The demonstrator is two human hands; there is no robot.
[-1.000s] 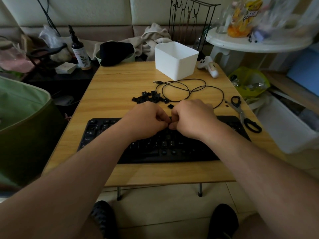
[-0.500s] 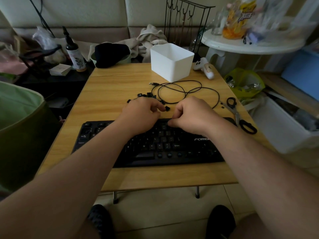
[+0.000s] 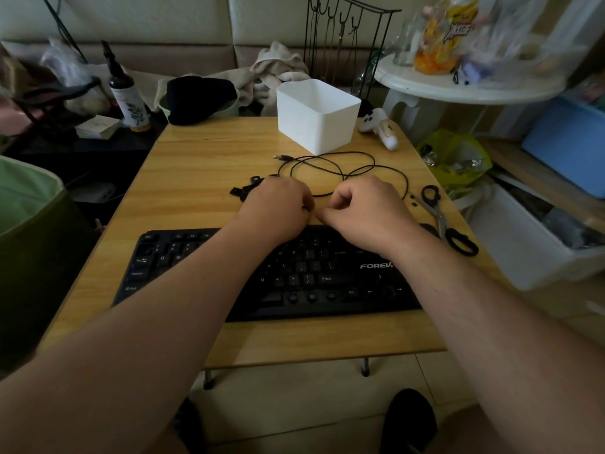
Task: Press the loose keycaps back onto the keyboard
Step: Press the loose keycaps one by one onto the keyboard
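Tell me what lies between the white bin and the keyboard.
In the head view, between the white bin and keyboard: a looped black cable, loose keycaps, and both hands.

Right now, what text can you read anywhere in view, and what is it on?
"FOREV": white brand lettering on the keyboard, cut off by the right arm.
"Shift", "Ctrl", "M", "K", "L", "O", "P", "Q", "W": key legends on the keyboard.
Snack bag on the white side table: bold lettering, too blurred to read.
Bottle: leaf print; any words too small to read.
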